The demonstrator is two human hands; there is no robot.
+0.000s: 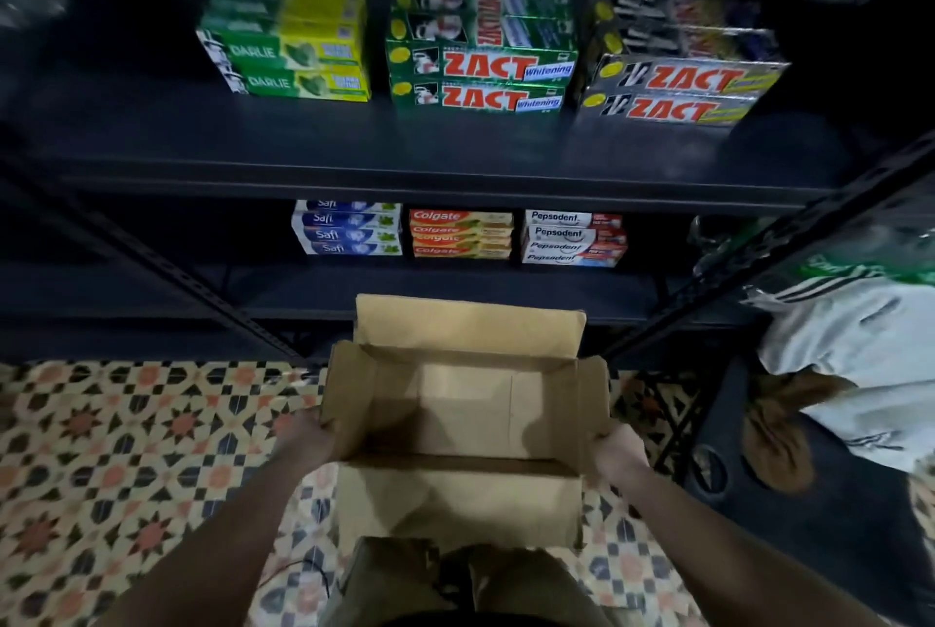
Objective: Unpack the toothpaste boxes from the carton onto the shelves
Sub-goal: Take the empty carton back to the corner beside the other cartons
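Both forearms reaching forward, left hand [308, 437] and right hand [620, 449] each gripping a side of the open carton [465, 404], toothpaste boxes [480, 65] stacked on the dark shelves [354, 146] beyond, patterned floor [126, 449] below

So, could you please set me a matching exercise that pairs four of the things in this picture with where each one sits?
Things:
1. Green and yellow Darlie toothpaste boxes
2. Silver-grey Zact toothpaste boxes
3. Orange and red Colgate toothpaste boxes
4. Open brown cardboard carton

Places:
A. Lower shelf, middle stack
B. Held between the left hand and right hand
C. Upper shelf, left stack
D. Upper shelf, right stack

Pairs: 1-C, 2-D, 3-A, 4-B
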